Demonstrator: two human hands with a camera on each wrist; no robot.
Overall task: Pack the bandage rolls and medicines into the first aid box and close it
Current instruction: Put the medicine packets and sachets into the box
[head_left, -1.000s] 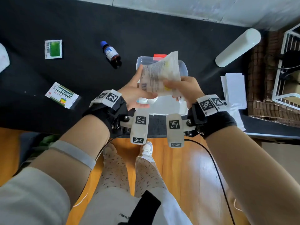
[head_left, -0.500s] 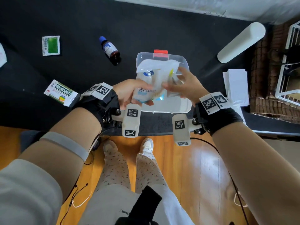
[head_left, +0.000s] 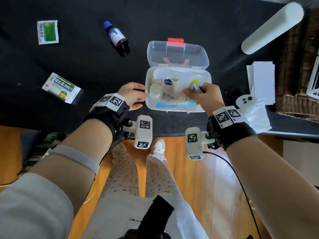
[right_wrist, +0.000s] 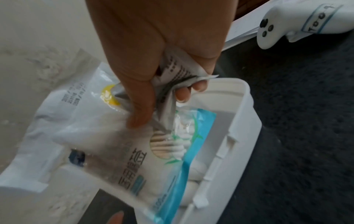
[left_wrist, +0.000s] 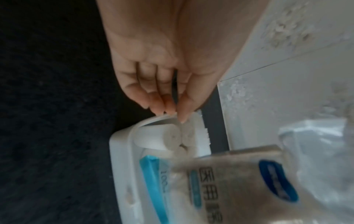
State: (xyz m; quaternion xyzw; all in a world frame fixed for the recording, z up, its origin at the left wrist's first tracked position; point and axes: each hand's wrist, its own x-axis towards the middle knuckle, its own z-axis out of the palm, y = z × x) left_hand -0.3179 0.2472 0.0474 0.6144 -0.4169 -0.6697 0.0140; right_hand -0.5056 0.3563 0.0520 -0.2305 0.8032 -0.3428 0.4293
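Observation:
The white first aid box (head_left: 172, 110) stands open near the table's front edge, its clear lid (head_left: 177, 54) tipped back. My right hand (head_left: 194, 94) pinches the crumpled edge of a cotton swab packet (head_left: 170, 95) that lies in the box; the right wrist view shows thumb and fingers (right_wrist: 141, 115) gripping the packet (right_wrist: 107, 144). White bandage rolls (left_wrist: 168, 137) lie at the box's left end. My left hand (head_left: 138, 100) is relaxed, its fingertips (left_wrist: 166, 109) at the box's left rim (left_wrist: 118, 159). On the table lie a brown bottle (head_left: 116, 36), a green sachet (head_left: 48, 31) and a medicine carton (head_left: 61, 87).
A white cylinder (head_left: 272, 28) lies at the back right. Paper sheets (head_left: 262, 80) and a white controller (head_left: 245, 100) sit right of the box, beside a wicker basket (head_left: 296, 66). The black table top ends just in front of the box, with wooden floor below.
The swab packet has come down from above the box into it. My left hand has let go of the packet and moved to the box's left rim.

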